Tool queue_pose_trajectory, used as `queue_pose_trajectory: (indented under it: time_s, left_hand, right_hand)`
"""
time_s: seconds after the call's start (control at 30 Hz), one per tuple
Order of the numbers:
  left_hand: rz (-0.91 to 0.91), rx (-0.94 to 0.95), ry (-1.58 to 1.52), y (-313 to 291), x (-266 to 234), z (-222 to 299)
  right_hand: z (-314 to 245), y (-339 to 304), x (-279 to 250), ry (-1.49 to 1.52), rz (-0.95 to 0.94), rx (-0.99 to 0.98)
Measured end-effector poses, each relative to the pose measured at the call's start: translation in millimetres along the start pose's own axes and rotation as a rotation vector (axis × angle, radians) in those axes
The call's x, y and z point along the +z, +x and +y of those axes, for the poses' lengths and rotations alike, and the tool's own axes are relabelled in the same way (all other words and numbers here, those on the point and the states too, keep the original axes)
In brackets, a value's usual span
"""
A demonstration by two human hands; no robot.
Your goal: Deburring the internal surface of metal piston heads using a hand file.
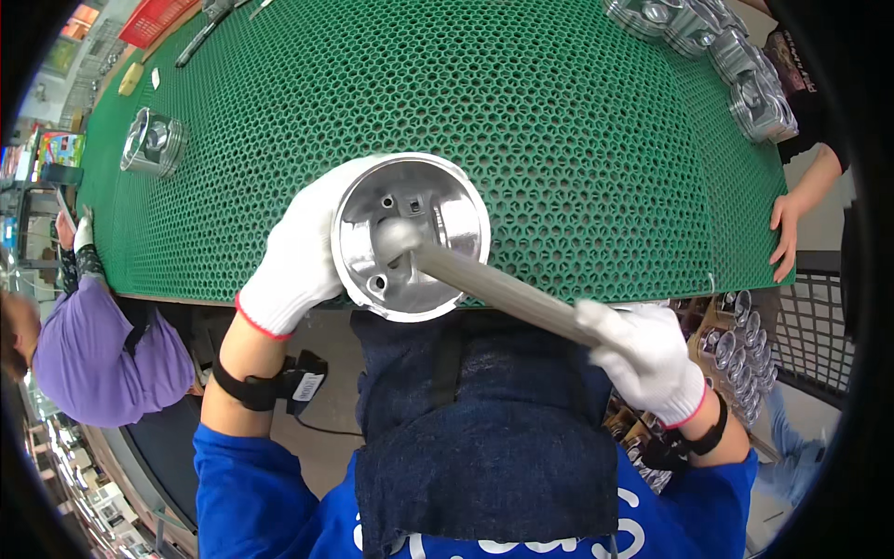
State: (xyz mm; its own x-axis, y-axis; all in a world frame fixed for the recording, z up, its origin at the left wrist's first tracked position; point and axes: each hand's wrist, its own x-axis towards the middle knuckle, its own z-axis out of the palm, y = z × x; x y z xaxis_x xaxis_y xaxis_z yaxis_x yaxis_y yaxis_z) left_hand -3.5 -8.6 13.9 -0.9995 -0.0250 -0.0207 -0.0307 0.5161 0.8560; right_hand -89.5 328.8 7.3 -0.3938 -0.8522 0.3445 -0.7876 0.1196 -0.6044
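Observation:
My left hand [303, 250], in a white knitted glove with a red cuff, grips a shiny round metal piston [459, 216] by its left side. Its fingers are mostly hidden behind the rim. The piston is tilted so that its round face, with small holes and recesses in it, shows; it is at the table's near edge. In my other white glove, my right hand [649, 359] is closed around the end of a long grey rod [507, 291]. The rod slants up to the left, and its pale rounded tip, blurred, lies over the middle of the piston's face.
Green honeycomb matting [447, 93] covers the table. One piston [155, 143] stands at the left, and several pistons [736, 61] are grouped at the far right. A red basket [154, 20] sits far left. Another person's hand [788, 233] rests on the right edge; a person in purple [116, 359] is at left.

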Motion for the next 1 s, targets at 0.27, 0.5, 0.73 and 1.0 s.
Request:
queue_pose_trajectory:
  time_s: [0.27,0.5,0.73,1.0]
  left_hand:
    - [-0.131,0.077,-0.189,21.9,-4.3,-36.7]
    - [-0.207,-0.01,-0.381,37.2,7.8,-10.4]
    - [-0.164,0.233,-0.115,34.8,-1.8,-9.7]
    - [-0.175,0.165,0.015,36.5,-5.6,-8.8]
  right_hand:
    - [-12.5,49.7,16.4,-0.069,-0.126,0.067]
    - [11.4,75.0,17.2,-0.021,-0.062,0.077]
    - [9.6,13.6,-9.8,-0.024,-0.187,0.142]
    - [19.3,137.4,19.9,-0.056,-0.159,0.244]
